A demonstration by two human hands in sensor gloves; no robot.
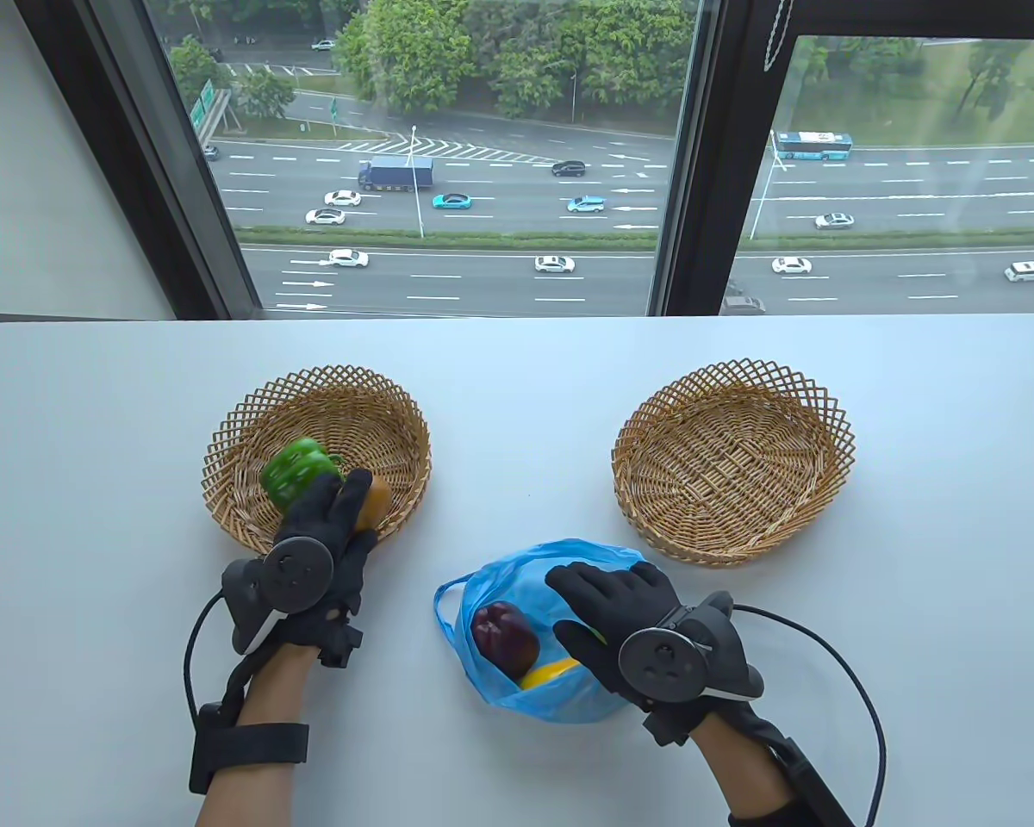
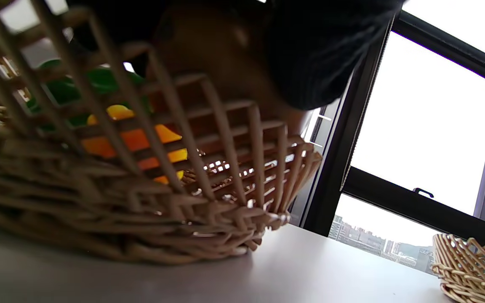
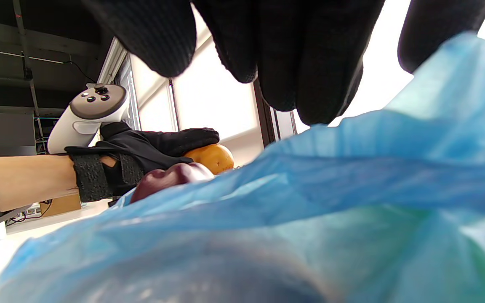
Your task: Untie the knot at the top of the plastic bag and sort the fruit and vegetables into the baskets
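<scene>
My left hand (image 1: pixel 349 508) holds an orange-yellow round fruit (image 1: pixel 376 502) over the near rim of the left wicker basket (image 1: pixel 250 413); its fingers lie over the top. A green pepper (image 1: pixel 296 469) lies in that basket. The blue plastic bag (image 1: pixel 517 689) lies open near the front, with a dark purple pepper (image 1: pixel 504 637) and a yellow piece (image 1: pixel 547 672) inside. My right hand (image 1: pixel 586 603) rests on top of the bag with fingers spread and fairly straight. In the right wrist view my fingers (image 3: pixel 314 63) hang just above the bag film (image 3: pixel 310 181).
The right wicker basket (image 1: pixel 732 465) stands to the right with nothing in it, and also shows in the left wrist view (image 2: pixel 470 269). A window frame runs along the table's far edge (image 1: pixel 517 320). Glove cables loop beside both wrists.
</scene>
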